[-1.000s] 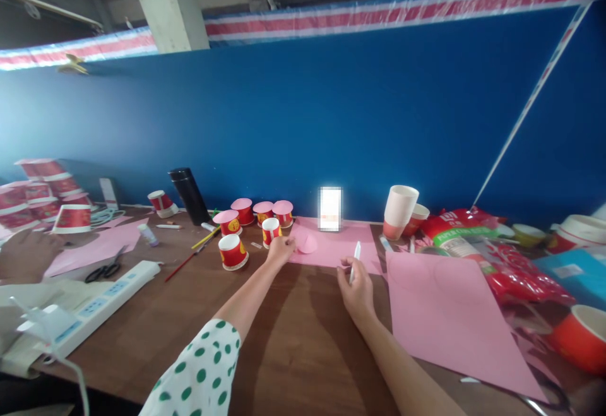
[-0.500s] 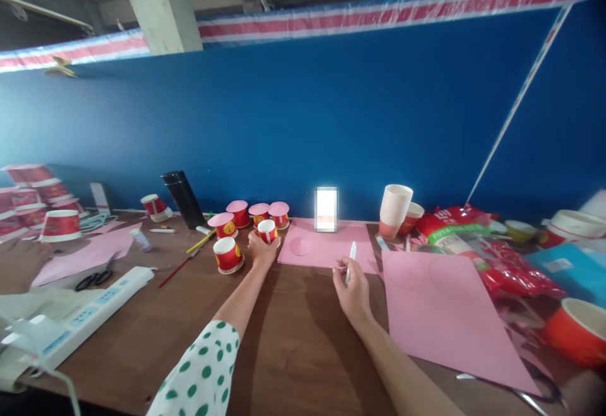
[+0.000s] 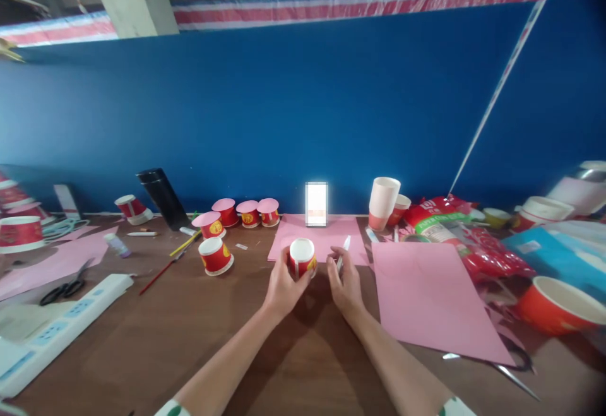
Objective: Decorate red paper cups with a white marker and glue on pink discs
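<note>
Two forearms converge: left hand [image 3: 283, 285] grips red cup [image 3: 302, 257]; right hand [image 3: 344, 283] pinches pen [image 3: 343, 250].

We see only the top of the red paper cup [image 3: 302, 255]; the fingers of the left hand [image 3: 284, 283] wrapped round it cover its lower wall. Just right of the cup, the right hand [image 3: 345, 280] hides most of the pen [image 3: 345, 245] it grips. Behind the cup, a white rectangle [image 3: 316, 203] is pixelated, and we cannot tell what it is. Far left of the cup, the power strip [image 3: 61, 324] and some red cups [image 3: 19, 234] run off the edge. Far right of it, the orange bowl [image 3: 561, 302] is cut off, and the scissors [image 3: 518, 356] lie partly under the large pink sheet [image 3: 430, 296].
</note>
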